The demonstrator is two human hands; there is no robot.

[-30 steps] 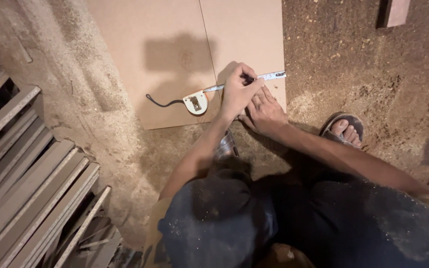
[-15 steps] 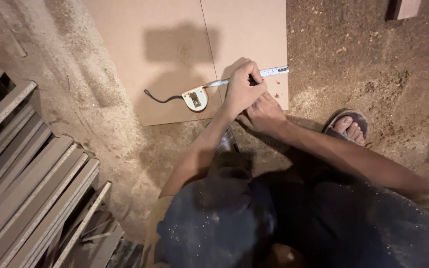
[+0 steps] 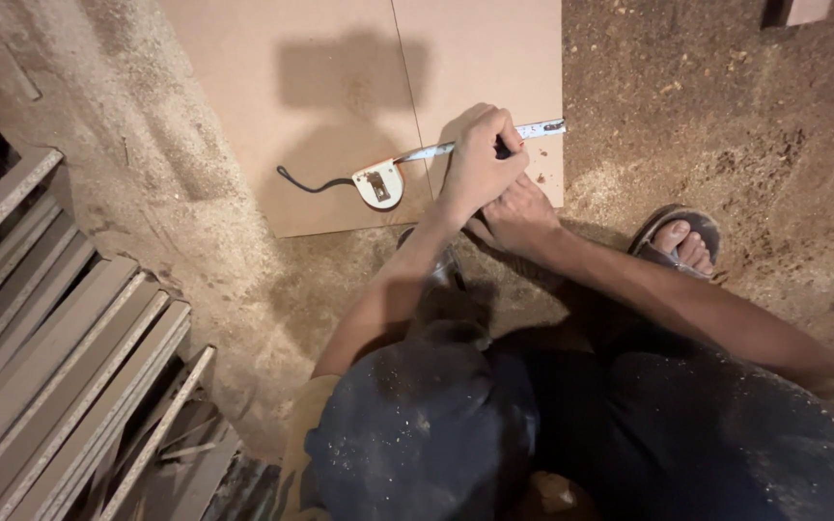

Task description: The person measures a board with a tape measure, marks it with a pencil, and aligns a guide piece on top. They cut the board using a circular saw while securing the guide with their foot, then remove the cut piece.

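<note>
The left hand (image 3: 480, 159) hides part of the tape blade (image 3: 533, 129) and its dark pen.

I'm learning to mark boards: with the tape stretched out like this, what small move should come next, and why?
Probably draw the mark: the left hand holds a dark marker tip against the tape blade stretched over the board, while the right hand braces beside it.

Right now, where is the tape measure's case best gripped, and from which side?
Grip the tape measure case across its flat faces from the near left. Its blade runs right under the left hand, so that side is blocked; the cord loop trails left on the board.
</note>
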